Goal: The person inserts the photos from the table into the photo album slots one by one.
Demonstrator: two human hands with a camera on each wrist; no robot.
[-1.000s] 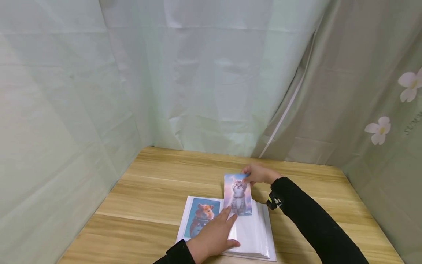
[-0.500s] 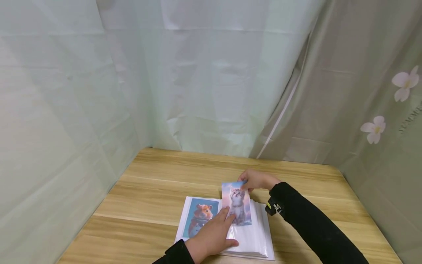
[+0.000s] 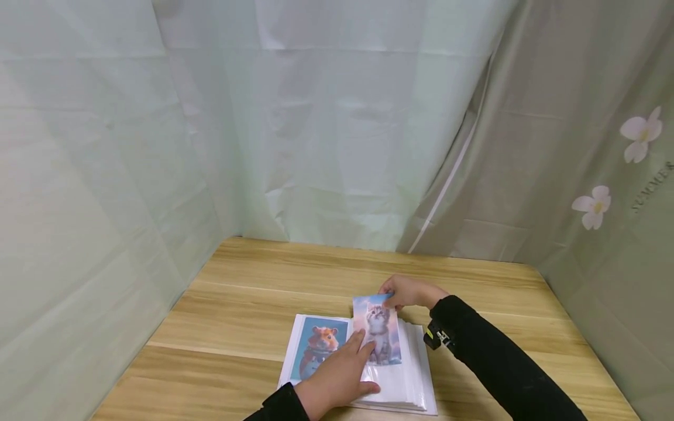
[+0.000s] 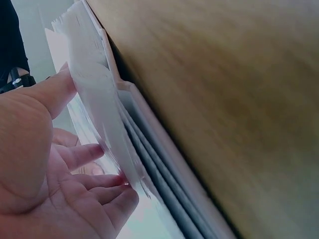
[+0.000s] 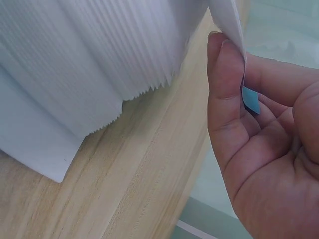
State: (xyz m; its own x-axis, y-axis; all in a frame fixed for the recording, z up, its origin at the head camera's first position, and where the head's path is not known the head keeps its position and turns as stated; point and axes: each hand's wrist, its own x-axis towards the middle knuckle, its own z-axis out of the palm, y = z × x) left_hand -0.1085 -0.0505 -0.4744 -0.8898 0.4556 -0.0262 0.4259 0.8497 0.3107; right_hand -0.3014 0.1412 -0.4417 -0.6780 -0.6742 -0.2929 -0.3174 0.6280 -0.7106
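Note:
A photo album [image 3: 392, 386] lies spread on the table, its left page showing a hamster picture [image 3: 312, 358]. My right hand [image 3: 413, 292] pinches the upper right corner of a kitten picture card [image 3: 379, 330] between thumb and fingers; the right wrist view shows the card [image 5: 229, 20] edge-on in that pinch. The card's lower part overlaps the right page, and whether it sits inside the clear pocket I cannot tell. My left hand [image 3: 339, 371] rests across the album's middle with extended fingers, fingertips at the card's lower left. In the left wrist view this hand [image 4: 60, 154] touches the page edges.
Beneath the album is a wood-grain table [image 3: 253, 292]. Pale curtains [image 3: 326, 128] close off its back and sides, with white flowers [image 3: 592, 207] printed on the right one. A thick stack of album pages [image 5: 114, 55] shows in the right wrist view.
My right hand has brought the kitten card down towards me, so more of it overlaps the right page. The left hand has stayed on the album. The head view has shifted slightly.

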